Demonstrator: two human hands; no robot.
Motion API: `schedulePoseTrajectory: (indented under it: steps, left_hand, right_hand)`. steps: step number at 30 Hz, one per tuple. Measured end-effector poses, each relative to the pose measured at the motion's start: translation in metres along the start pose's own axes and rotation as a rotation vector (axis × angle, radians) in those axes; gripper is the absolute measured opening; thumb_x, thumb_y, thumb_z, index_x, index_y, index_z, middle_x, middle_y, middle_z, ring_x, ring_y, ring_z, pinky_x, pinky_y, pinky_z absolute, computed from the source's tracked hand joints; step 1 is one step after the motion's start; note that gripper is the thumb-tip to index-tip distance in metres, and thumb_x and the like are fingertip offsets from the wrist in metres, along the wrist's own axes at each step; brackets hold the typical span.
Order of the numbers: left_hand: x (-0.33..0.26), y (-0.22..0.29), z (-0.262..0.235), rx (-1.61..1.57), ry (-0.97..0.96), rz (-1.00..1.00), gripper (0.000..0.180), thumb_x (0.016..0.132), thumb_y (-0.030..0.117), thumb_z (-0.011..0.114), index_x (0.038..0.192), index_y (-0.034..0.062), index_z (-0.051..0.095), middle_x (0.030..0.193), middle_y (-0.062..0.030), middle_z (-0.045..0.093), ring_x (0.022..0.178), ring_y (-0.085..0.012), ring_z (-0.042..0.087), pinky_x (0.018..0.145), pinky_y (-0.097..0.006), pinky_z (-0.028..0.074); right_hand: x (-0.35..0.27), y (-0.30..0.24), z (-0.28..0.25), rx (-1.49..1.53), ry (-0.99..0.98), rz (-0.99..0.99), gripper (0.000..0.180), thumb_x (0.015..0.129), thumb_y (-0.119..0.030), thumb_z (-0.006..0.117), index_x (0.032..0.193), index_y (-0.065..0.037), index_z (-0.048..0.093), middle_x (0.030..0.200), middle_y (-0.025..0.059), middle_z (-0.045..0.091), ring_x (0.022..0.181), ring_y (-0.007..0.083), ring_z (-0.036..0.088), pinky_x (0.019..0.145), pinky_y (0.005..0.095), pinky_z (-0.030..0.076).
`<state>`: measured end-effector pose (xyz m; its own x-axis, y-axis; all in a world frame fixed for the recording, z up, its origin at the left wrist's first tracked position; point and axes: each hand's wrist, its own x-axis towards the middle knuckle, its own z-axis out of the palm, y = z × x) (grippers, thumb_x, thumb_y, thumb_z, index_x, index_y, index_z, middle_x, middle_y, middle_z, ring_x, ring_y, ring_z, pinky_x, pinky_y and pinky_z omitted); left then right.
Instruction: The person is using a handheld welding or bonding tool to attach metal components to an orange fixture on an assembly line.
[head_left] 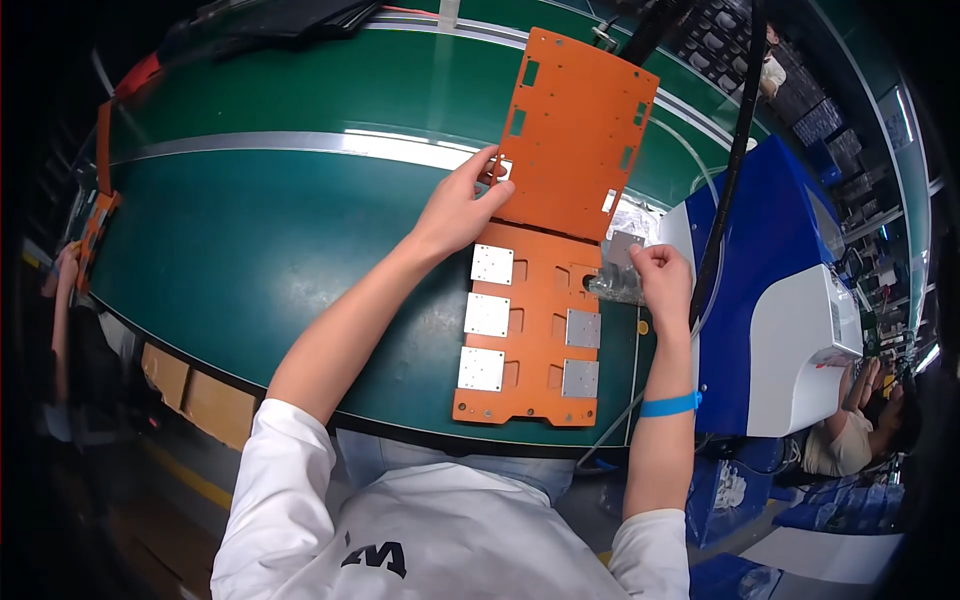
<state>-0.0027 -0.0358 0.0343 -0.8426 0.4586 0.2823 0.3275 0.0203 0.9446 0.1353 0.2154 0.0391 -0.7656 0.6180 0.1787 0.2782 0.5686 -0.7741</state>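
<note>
View from the head camera, looking down on a dark green bench (250, 250) crossed by a pale silver strip (300, 143). A flat orange rectangular tray with cut-out pockets (535, 330) lies on the bench just in front of the person. Its left column holds three light silver square plates (487, 315), one behind the other; its right column holds two darker grey square plates (582, 353) in the two nearer pockets, while the farthest right pocket shows bare orange. Hinged or propped at the far edge of the tray, an orange perforated lid panel (575, 130) stands tilted up and away from the person.

The left hand (462, 205) pinches the lower left edge of the lid panel, thumb below and fingers curled over the edge. The right hand (662, 280) is closed in a pinch on a grey square metal plate (627, 247), held just above the tray's far right corner; beneath that hand lies a crumpled clear plastic bag (612, 283), touching the tray's right edge. A blue band (668, 404) circles the right wrist.

Right of the tray stands a blue and white machine housing (790, 300), with a black cable (735, 150) running down in front of it. Another person sits at the lower right, beyond the machine.
</note>
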Motion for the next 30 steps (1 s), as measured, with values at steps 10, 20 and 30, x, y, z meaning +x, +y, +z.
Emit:
schedulePoseTrajectory:
  steps: [10, 20, 30]
  left_hand:
    - [-0.045, 0.021, -0.026, 0.621, -0.097, -0.068, 0.037, 0.085, 0.036, 0.055, 0.091, -0.0012, 0.058, 0.092, -0.0180, 0.060, 0.086, -0.0316, 0.058, 0.074, -0.040, 0.046]
    - [-0.061, -0.008, -0.025, 0.119, -0.446, -0.476, 0.036, 0.087, 0.033, 0.056, 0.071, 0.0013, 0.055, 0.058, -0.0094, 0.053, 0.054, -0.0191, 0.049, 0.054, -0.032, 0.040]
    - [-0.054, -0.010, -0.022, -0.014, -0.454, -0.575, 0.030, 0.091, 0.025, 0.054, 0.070, 0.0045, 0.051, 0.058, 0.0049, 0.043, 0.054, -0.0047, 0.037, 0.047, -0.023, 0.032]
  right_hand:
    - [0.068, -0.019, 0.002, -0.293, 0.174, 0.106, 0.024, 0.078, -0.027, 0.065, 0.078, -0.003, 0.063, 0.070, 0.0088, 0.064, 0.060, 0.0204, 0.061, 0.054, 0.0332, 0.047]
    - [0.126, -0.006, 0.046, -0.725, 0.283, -0.479, 0.014, 0.085, -0.020, 0.052, 0.087, -0.007, 0.054, 0.084, 0.0125, 0.058, 0.077, 0.0339, 0.059, 0.064, 0.0448, 0.047]
    - [0.180, 0.072, 0.086, -0.319, 0.065, -0.532, 0.014, 0.080, -0.016, 0.052, 0.087, -0.006, 0.057, 0.086, 0.0119, 0.058, 0.085, 0.0301, 0.059, 0.063, 0.0405, 0.051]
